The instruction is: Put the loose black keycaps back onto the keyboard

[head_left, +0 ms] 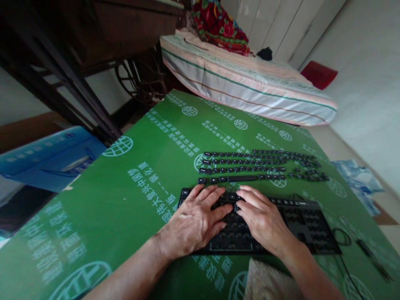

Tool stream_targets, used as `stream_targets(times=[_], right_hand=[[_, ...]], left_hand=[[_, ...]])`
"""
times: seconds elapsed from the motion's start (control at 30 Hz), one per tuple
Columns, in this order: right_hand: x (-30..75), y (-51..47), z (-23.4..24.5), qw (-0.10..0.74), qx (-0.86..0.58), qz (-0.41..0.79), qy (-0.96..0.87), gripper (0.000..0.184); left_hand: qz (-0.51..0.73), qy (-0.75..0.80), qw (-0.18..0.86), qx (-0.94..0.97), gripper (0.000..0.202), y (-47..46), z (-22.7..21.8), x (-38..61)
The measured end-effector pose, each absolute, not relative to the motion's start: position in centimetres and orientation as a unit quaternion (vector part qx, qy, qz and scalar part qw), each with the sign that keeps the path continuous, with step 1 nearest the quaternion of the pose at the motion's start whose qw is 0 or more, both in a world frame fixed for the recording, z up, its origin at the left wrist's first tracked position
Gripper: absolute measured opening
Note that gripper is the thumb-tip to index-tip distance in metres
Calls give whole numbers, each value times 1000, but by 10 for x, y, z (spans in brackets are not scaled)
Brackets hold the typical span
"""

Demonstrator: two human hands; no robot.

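A black keyboard (pixel 231 246) lies on the green board, many of its key places bare, with keycaps along its top row. My left hand (pixel 200 214) rests over its left part, fingers stretched and spread, the index fingertip near a small black keycap (pixel 236 207). From the other side my right hand (pixel 262 216) reaches over the middle, fingers extended and apart, fingertips touching the upper rows by that same keycap. Its thumb is hidden. Beyond the keyboard, loose black keycaps (pixel 231 170) lie in several rows, with a long space bar (pixel 242 178) in the nearest row.
Under everything is a green printed board (pixel 150 154). A cable (pixel 346 266) and a dark thin object (pixel 373 258) lie at right. A wooden piece (pixel 268 283) is at the near edge. Behind stands a bed (pixel 250 83); a blue box (pixel 59 154) is at left.
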State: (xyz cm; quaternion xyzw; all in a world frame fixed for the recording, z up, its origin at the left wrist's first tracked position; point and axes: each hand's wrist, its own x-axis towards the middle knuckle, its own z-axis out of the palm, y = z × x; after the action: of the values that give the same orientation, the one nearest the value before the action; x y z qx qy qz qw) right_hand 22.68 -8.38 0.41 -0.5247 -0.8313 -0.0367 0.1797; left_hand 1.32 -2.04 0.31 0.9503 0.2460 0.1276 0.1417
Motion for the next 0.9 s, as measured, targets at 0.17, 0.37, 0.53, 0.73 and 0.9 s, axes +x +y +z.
stream_targets(times=[0.17, 0.37, 0.53, 0.73, 0.9], right_hand=[[225, -83, 7, 142, -527, -37, -837, 20], [224, -83, 7, 149, -530, -38, -834, 19], [225, -83, 6, 180, -529, -31, -829, 20], [229, -81, 1, 221, -530, -1, -818, 19], [231, -81, 0, 235, -538, 14, -810, 18]], left_hand=[[121, 248, 136, 951, 35, -21, 2, 13], [138, 243, 112, 954, 36, -23, 2, 14], [139, 217, 107, 960, 41, -26, 3, 20], [128, 230, 120, 957, 42, -26, 1, 24], [123, 236, 121, 957, 39, -24, 1, 26]])
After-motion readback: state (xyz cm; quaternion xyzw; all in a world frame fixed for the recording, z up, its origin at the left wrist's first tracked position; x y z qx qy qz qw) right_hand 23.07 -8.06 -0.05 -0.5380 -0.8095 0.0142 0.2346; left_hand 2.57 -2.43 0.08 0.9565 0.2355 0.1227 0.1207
